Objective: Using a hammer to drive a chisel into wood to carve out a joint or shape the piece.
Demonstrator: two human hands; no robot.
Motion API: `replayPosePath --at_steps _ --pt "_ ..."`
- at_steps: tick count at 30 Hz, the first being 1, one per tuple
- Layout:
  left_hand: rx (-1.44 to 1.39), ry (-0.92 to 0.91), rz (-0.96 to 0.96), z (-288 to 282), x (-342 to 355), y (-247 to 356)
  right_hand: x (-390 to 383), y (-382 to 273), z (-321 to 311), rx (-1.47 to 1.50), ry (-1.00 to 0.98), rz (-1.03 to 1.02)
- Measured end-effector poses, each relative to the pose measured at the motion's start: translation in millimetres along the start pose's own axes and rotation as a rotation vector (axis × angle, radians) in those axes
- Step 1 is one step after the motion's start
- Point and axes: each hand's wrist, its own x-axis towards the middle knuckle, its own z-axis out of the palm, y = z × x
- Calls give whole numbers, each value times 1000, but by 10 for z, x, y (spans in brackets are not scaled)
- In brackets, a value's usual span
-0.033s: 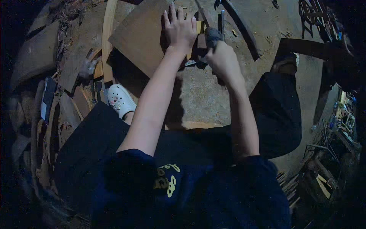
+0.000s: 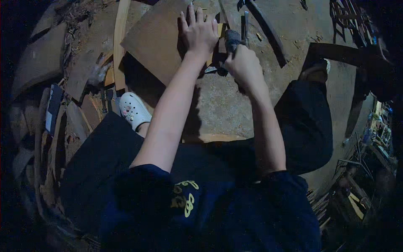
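Free room and obstacles around the work. The left hand [image 2: 200,33] lies flat on the board [image 2: 157,42]; the right hand [image 2: 245,69], closed on a tool [image 2: 232,40], sits just beside it, leaving only a narrow gap between the two. A small wood block [image 2: 219,31] fills part of that gap. Behind the right hand a dark bar [image 2: 268,33] lies slanted across the floor [image 2: 222,105]. To the left, a thin strip [image 2: 121,38], wood scraps [image 2: 84,80] and a white shoe [image 2: 133,110] crowd the approach. Bare floor between the forearms, below the hands, is open. To the right, a dark trouser leg [image 2: 308,122] closes the side.
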Motion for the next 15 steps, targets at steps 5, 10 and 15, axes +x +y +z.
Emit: replayPosePath --at_steps 5,10,15 --pt "45 17 -28 -21 -56 -171 -357 218 234 -108 97 -134" --pt "35 -18 27 -46 3 -99 123 -60 86 -52 27 -59" --pt "30 64 52 4 -48 -148 -92 51 138 -138 61 -63"
